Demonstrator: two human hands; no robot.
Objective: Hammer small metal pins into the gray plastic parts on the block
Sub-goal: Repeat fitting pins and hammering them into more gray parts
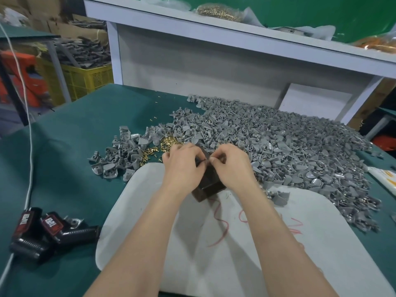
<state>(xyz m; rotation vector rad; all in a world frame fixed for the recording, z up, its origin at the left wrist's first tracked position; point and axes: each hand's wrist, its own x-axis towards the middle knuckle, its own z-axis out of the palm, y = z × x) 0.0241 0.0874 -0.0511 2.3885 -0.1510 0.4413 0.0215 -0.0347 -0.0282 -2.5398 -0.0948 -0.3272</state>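
Observation:
A dark brown block (209, 185) stands at the far edge of a white board (235, 243) on the green table. My left hand (182, 166) and my right hand (230, 166) meet over the block's top, fingers curled, pinching something small between their tips; what it is stays hidden. A huge heap of gray plastic parts (289, 146) spreads behind and to the right. A smaller group of gray parts (120, 155) lies to the left. Small brass pins (165, 144) are scattered just beyond my left hand. No hammer is visible.
Black tool handles with red labels (49, 230) lie at the front left, beside a white cord (30, 168). A white shelf (235, 31) with bagged brass pins (218, 11) rises behind the table. A yellow crate (87, 78) stands at the far left.

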